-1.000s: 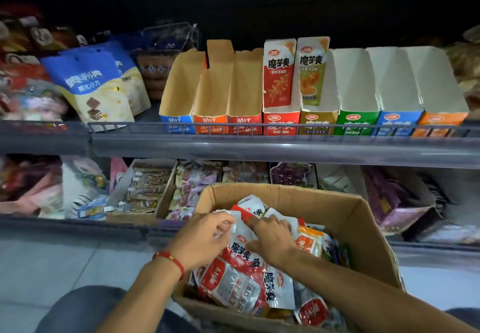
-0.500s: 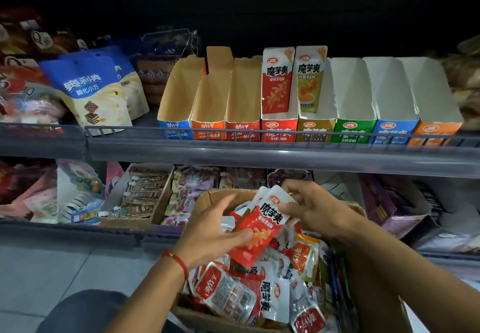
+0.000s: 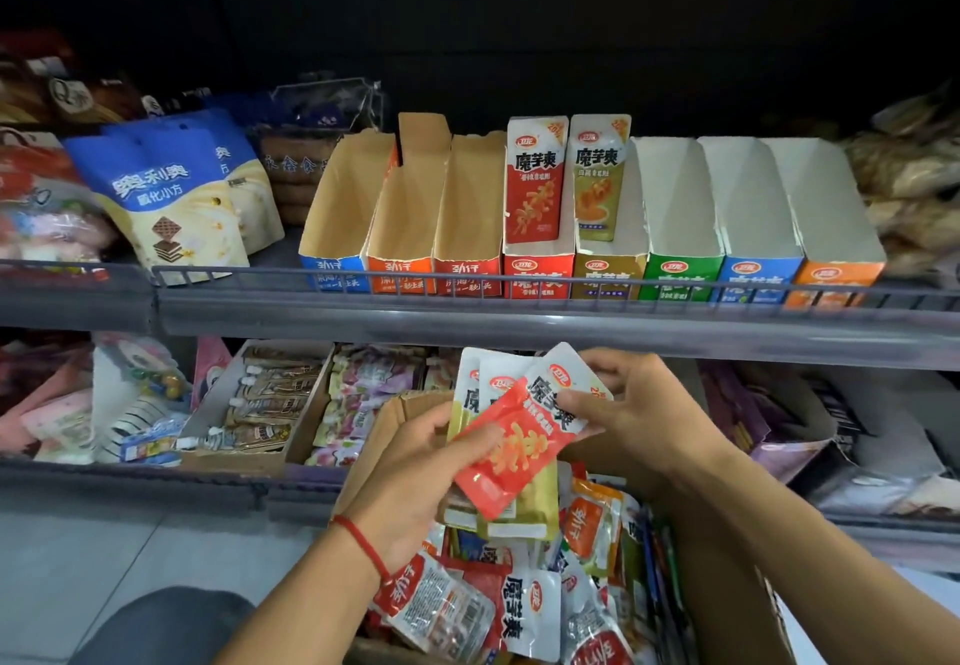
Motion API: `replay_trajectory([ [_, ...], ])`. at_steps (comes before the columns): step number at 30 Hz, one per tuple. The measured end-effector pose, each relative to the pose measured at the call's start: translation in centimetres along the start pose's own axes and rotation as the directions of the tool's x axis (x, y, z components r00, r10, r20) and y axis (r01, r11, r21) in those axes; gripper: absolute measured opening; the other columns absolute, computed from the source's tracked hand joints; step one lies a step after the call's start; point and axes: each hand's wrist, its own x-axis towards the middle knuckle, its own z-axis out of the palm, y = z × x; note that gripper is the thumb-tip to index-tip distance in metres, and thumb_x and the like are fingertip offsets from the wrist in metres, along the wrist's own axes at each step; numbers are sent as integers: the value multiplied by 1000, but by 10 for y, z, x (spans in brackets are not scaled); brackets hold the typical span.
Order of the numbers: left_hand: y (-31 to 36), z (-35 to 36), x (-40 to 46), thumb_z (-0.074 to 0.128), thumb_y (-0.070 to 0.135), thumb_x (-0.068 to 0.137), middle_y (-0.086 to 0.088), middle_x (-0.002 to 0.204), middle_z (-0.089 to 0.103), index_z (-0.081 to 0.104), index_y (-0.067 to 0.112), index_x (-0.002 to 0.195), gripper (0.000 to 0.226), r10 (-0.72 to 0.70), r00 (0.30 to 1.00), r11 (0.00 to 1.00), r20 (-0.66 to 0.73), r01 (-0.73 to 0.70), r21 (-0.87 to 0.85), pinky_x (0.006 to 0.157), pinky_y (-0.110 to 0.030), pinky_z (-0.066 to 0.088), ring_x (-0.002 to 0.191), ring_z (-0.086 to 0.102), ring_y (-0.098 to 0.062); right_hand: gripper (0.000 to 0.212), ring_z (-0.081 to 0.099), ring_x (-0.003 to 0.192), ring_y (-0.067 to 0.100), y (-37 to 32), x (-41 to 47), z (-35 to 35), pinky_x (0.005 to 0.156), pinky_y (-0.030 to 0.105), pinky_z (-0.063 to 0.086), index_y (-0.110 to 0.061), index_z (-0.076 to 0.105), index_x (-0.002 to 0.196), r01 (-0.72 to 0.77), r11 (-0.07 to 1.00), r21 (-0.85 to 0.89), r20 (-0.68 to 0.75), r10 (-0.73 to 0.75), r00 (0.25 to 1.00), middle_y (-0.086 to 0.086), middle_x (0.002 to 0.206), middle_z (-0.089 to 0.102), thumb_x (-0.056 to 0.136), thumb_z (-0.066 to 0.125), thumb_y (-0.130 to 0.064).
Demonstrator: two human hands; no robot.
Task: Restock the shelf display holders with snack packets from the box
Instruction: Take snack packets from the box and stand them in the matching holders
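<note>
Upper shelf, far left: blue and cream wafer bags [image 3: 166, 197] leaning behind the wire rail [image 3: 467, 282]. Below them on the lower shelf, an open tray of brown sachets [image 3: 265, 399], pale pink packets [image 3: 363, 394] just right of it. Upper shelf middle: row of display holders, three kraft-lined ones [image 3: 400, 217] with blue, orange and red fronts, nothing visible inside. Next the red holder [image 3: 537, 275] with one red packet [image 3: 535, 181] standing upright in it, then the gold holder [image 3: 608, 275] with one gold packet [image 3: 600, 176] upright. Then green [image 3: 680, 269], blue [image 3: 758, 272] and orange [image 3: 831, 275] holders, white insides showing. Below, over the cardboard box [image 3: 410, 404]: left hand [image 3: 415, 488], red string at the wrist, fingers curled round a small stack of packets [image 3: 498, 456], gold ones behind, thumb on the red front packet. Right hand [image 3: 639, 415] pinches the top of the red and white packet [image 3: 556, 404] at the front of that stack, thumb and fingertips closed on it. Stack is held just above the box, under the upper shelf edge. Box holds loose mixed snack packets [image 3: 519, 602], red, white and orange. Far right: purple bags [image 3: 769, 420] on the lower shelf, pale wrapped goods [image 3: 914, 181] on the upper, blurred.
</note>
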Motion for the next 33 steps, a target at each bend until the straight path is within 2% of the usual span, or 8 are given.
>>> replay_trajectory([
  [4,10,5,-5,74,19,77,-16,103,78,68,8,111,36,-160,986,952,49,167,-256,83,-40,56,89,75,-26,21,78,93,17,-9,-8,-6,86,41,62,-12,68,115,-19,999,45,45,17,999,0,99,80,96,68,-21],
  [10,18,4,-9,72,15,82,-21,98,77,74,7,91,12,-223,962,864,160,271,-424,100,-52,48,95,70,-35,17,78,94,25,-22,-24,-3,81,36,64,-4,69,108,-26,988,150,50,18,999,7,100,80,95,68,-14],
  [15,15,-6,1,88,9,61,-24,101,71,58,12,117,64,-175,973,872,148,223,-435,80,-50,56,88,72,-35,18,77,95,32,-29,-29,9,79,40,64,-2,70,107,-107,956,272,63,93,994,15,101,79,95,68,-15],
  [19,25,-12,0,79,12,77,-18,95,73,63,6,113,40,-73,995,919,67,93,-383,83,-49,55,82,71,-33,21,77,93,30,-44,-29,5,73,31,64,-2,72,108,-185,905,384,46,181,982,19,103,78,96,63,-16],
  [23,58,-22,-1,70,13,93,-5,105,79,71,16,112,20,228,961,958,-157,-250,-142,94,-53,56,99,75,-28,24,77,92,25,-79,-18,-26,80,37,62,-7,72,105,10,992,124,-167,11,986,10,95,79,94,66,-27],
  [27,96,-34,21,75,20,91,3,101,80,73,26,106,17,358,898,924,-256,-381,-44,90,-56,57,97,76,-23,13,75,78,12,-125,24,-58,73,34,63,-15,74,92,274,945,-181,-443,-327,835,-3,82,79,98,69,-25],
  [29,106,-39,30,76,19,91,2,100,80,73,24,106,17,371,884,912,-283,-404,-68,88,-56,59,95,76,-23,14,73,75,10,-137,52,-70,73,40,62,-16,75,91,296,910,-292,-504,-409,761,-4,78,77,98,69,-28],
  [33,103,-49,39,75,12,89,-2,100,80,72,16,108,20,343,903,912,-259,-387,-139,89,-55,59,94,77,-23,16,64,66,-5,-155,104,-79,59,16,49,-18,75,92,194,837,-512,-536,-487,690,-11,73,70,99,67,-29],
])
